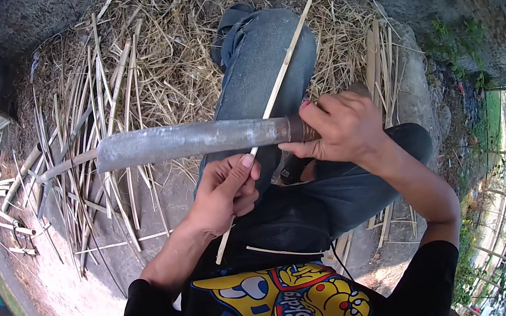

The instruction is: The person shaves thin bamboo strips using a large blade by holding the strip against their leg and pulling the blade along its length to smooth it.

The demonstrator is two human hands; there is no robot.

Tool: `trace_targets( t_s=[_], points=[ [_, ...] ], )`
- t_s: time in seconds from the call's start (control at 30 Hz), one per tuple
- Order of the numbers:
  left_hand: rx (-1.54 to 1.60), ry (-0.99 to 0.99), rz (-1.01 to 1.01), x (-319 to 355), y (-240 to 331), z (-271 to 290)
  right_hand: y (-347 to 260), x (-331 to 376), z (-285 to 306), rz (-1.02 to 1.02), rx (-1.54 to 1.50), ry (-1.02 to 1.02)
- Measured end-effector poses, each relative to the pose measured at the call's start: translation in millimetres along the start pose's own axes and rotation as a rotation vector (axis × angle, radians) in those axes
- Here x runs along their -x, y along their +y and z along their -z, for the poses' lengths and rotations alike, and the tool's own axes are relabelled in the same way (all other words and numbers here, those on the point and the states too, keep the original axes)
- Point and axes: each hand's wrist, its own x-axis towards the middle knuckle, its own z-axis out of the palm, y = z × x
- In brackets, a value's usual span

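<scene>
Nearest the lens, a black shirt (274, 310) with a bright cartoon print fills the lower edge, and both bare forearms rise from it toward the middle of the view. Just above, the left hand (224, 194) is closed around a thin bamboo strip (283, 73), thumb pressed along it and fingers curled beneath, so the strip is pinched firmly near its lower part. That strip runs as a long pale diagonal from beside the person's waist, through the left hand, up over the raised knee in blue jeans (259, 60) and on toward the top of the frame. The right hand (342, 126) is wrapped tight about the dark handle of a large knife, whose broad grey blade (189, 141) lies roughly level and points to the person's left. Blade and strip cross just above the left thumb, close to the handle end, and appear to touch there. Behind the legs, the ground carries a bed of dry straw (177, 33), with a loose fan of split bamboo slats (95, 115) spread out at the left and a smaller bundle of slats (381, 56) lying to the right of the knee.
</scene>
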Motion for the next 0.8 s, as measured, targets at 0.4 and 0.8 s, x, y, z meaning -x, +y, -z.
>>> trace_targets(
  t_s=[0.4, 0.8],
  points=[
    [-0.021, -0.009, 0.000, 9.5, -6.8, 15.6, 56.5, 3.2, 5.0, -0.332, 0.057, 0.004],
    [0.159, -0.068, 0.175, 10.9, 9.8, 24.4, 19.5, 17.4, 23.5, -0.339, -0.082, 0.114]
  ],
)
